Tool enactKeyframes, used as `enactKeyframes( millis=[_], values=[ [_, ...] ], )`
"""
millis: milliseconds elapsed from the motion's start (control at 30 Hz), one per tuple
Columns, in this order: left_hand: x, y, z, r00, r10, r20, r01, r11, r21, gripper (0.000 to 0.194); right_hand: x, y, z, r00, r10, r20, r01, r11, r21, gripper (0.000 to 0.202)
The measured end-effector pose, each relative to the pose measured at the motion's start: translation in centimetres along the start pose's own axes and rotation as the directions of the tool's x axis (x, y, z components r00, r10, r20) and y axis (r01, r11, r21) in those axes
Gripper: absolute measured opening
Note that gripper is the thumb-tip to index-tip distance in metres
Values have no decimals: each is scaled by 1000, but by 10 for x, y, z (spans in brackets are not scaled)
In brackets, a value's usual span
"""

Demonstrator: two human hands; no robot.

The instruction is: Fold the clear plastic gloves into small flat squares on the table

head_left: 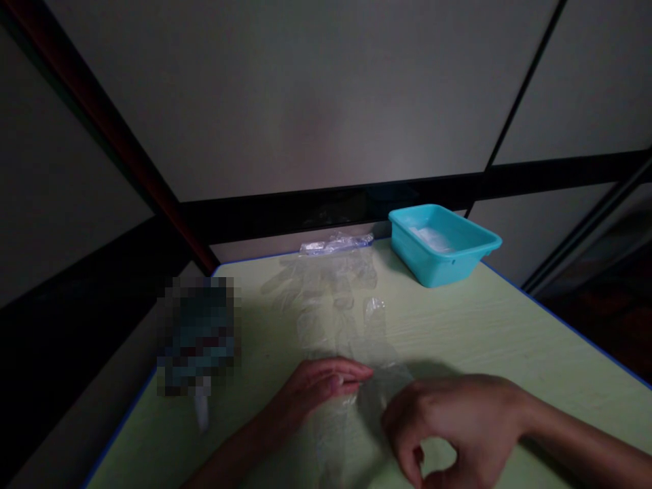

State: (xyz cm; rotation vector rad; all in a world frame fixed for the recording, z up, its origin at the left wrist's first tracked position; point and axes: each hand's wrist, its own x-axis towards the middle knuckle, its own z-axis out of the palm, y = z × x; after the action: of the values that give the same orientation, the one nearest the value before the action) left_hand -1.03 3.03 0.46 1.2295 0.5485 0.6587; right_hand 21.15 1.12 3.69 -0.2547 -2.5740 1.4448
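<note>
A clear plastic disposable glove (374, 339) lies spread on the table, its fingers pointing away from me. My left hand (329, 384) is over its lower part, thumb and fingers closed together on the thin film. To the right, my right hand (453, 421) is curled, with thumb and fingertips meeting in a loop near the bottom edge. Whatever its fingertips may pinch is hidden. More clear gloves (326, 275) lie flat and overlapping farther back. Behind them, a crumpled clear plastic bag (336, 243) rests at the table's far edge.
A turquoise plastic basin (443, 261) stands at the back right corner, with a whitish item (432, 239) inside. On the left is a blurred-out packet (198, 336) with a white piece (202, 407) sticking out. The light green table (509, 339) meets cabinet panels (326, 102) behind.
</note>
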Motion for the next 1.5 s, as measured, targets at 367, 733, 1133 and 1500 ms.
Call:
enactKeyframes(
  millis=[367, 733, 1133, 1500],
  values=[
    [-3, 10, 1, 995, -48, 86, 54, 995, -81, 68, -3, 17, -27, 901, 223, -371, 68, 773, 630, 10],
    [1, 12, -1, 991, -131, -21, 128, 987, -99, 33, -12, 18, -38, 924, 189, -332, 25, 837, 546, 50],
    [3, 15, -4, 935, -340, -99, 242, 817, -523, 23, -3, 39, -27, 768, 341, -542, -189, 929, 317, 23],
    [9, 21, -3, 919, -371, -132, 243, 799, -551, 26, 5, 40, -19, 647, 361, -672, -304, 930, 207, 9]
  ],
)
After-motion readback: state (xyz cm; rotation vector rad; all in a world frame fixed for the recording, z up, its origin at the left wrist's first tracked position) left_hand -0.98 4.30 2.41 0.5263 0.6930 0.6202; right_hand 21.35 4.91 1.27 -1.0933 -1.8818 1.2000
